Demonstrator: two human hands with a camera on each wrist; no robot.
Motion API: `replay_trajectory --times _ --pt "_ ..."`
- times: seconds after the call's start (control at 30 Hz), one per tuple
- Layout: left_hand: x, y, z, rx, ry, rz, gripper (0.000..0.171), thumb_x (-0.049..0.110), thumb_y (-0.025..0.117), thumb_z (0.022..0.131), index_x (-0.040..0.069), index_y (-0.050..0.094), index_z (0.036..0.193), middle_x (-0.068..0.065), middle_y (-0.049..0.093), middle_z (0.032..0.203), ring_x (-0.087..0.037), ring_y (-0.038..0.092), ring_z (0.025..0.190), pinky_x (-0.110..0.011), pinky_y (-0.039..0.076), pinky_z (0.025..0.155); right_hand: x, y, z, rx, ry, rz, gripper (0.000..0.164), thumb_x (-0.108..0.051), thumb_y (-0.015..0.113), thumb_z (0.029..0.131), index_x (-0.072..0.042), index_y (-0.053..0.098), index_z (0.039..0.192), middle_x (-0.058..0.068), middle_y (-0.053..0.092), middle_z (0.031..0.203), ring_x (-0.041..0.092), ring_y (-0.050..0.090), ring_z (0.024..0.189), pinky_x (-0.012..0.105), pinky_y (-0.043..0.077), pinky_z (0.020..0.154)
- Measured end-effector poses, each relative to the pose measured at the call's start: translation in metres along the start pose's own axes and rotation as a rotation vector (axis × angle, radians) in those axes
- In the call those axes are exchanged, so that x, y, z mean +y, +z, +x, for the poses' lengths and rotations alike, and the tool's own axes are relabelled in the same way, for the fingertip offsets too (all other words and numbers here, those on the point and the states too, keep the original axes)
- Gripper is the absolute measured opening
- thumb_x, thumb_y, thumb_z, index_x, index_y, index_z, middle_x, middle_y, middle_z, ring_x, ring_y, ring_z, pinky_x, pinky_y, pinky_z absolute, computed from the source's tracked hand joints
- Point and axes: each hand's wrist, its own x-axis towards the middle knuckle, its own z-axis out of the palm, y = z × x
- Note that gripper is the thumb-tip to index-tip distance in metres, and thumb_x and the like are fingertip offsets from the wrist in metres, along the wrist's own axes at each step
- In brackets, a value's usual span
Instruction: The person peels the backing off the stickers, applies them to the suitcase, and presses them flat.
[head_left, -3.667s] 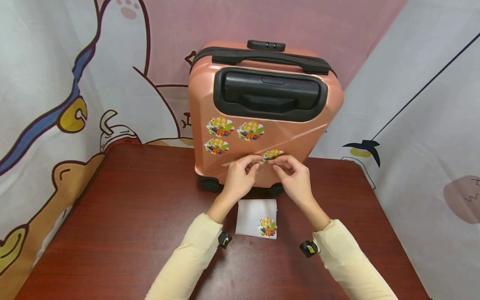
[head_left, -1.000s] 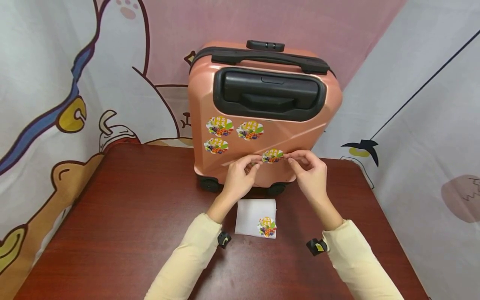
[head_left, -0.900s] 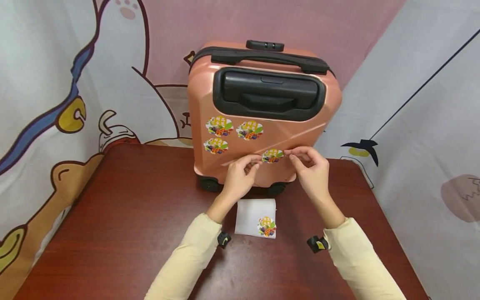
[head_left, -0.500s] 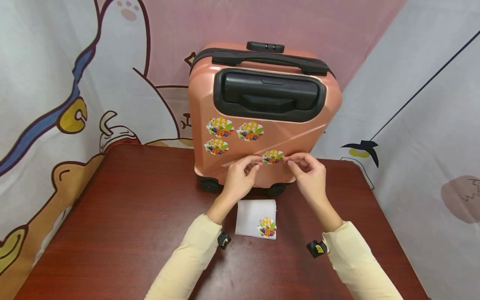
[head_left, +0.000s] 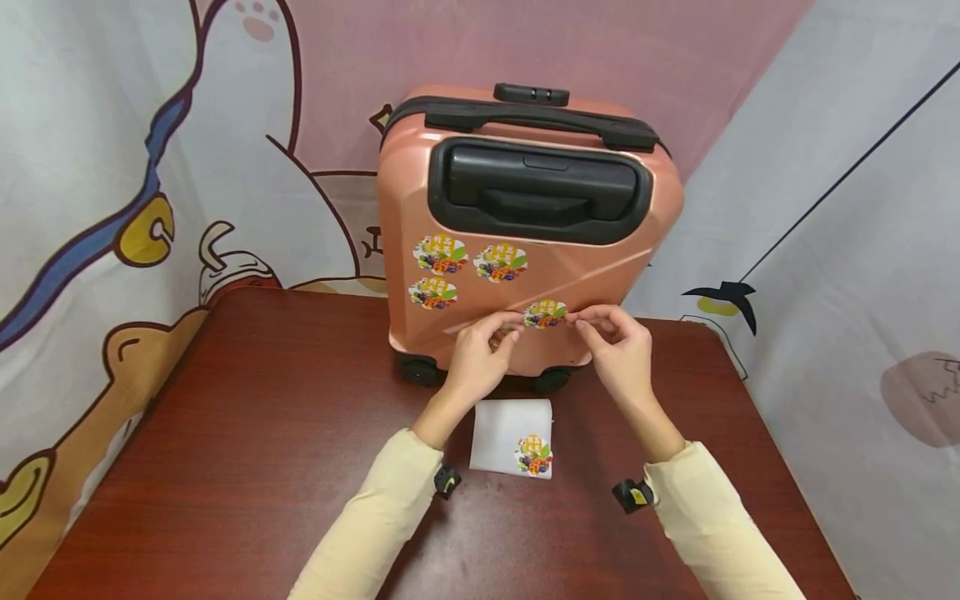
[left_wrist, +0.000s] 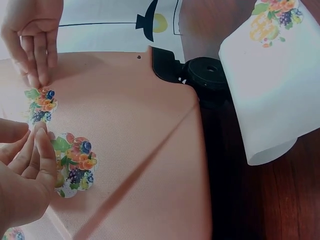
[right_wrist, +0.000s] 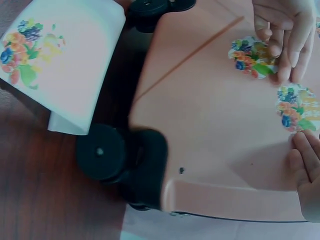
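A pink suitcase (head_left: 585,275) stands upright on the table. Between my hands, a round fruit sticker (head_left: 545,314) lies close against its lower front. My left hand (head_left: 480,350) pinches the sticker's left edge with thumb and fingertips. At the opposite edge, the thumb and index finger of my right hand (head_left: 624,346) pinch it. Another fruit sticker (left_wrist: 75,165) is on the suitcase beside my left hand in the left wrist view; that hand mostly hides it in the head view. Three more, including a top-left sticker (head_left: 440,254), sit on the suitcase's left side.
White backing paper (head_left: 498,433) with one fruit sticker (head_left: 534,455) at its lower right lies before the suitcase on the brown table (head_left: 315,467). Black wheels (head_left: 552,379) show under the suitcase. A printed cloth (head_left: 330,67) hangs behind.
My right hand has moved right from the sticker's middle to its right edge, lifted slightly off, then come back to it. My left hand has stayed in place.
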Motion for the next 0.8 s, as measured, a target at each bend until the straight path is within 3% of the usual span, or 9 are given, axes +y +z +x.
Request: replay_trajectory --times 0.23,0.53,0.8 --pt "-0.003 -0.001 -0.003 -0.015 -0.028 -0.069 0.018 0.001 0.056 0.088 0.001 0.064 0.104 -0.008 0.067 0.089 -0.018 0.06 0.073 -0.026 0.049 0.065 -0.003 -0.001 -0.001 0.0 0.018 -0.005 0.006 0.015 0.057 0.081 0.017 0.058 0.086 0.032 0.062 0.086 0.027 0.065 0.079 0.017 0.048 0.07" --pt "-0.007 -0.003 -0.007 -0.023 -0.041 -0.084 0.017 0.002 0.057 0.088 0.0 0.064 0.103 -0.01 0.067 0.089 -0.021 0.062 0.077 -0.032 0.05 0.067 -0.003 -0.003 -0.003 -0.01 0.026 0.002 0.006 0.015 0.057 0.081 0.017 0.058 0.086 0.033 0.061 0.087 0.027 0.065 0.079 0.017 0.047 0.068" --pt "-0.012 -0.005 -0.013 -0.04 -0.068 -0.078 0.017 0.005 0.06 0.087 0.0 0.064 0.102 -0.009 0.067 0.089 -0.021 0.061 0.077 -0.034 0.05 0.069 0.005 -0.003 -0.011 -0.069 0.073 0.013 0.008 0.014 0.056 0.081 0.018 0.057 0.088 0.036 0.06 0.088 0.004 0.063 0.07 0.017 0.049 0.057"
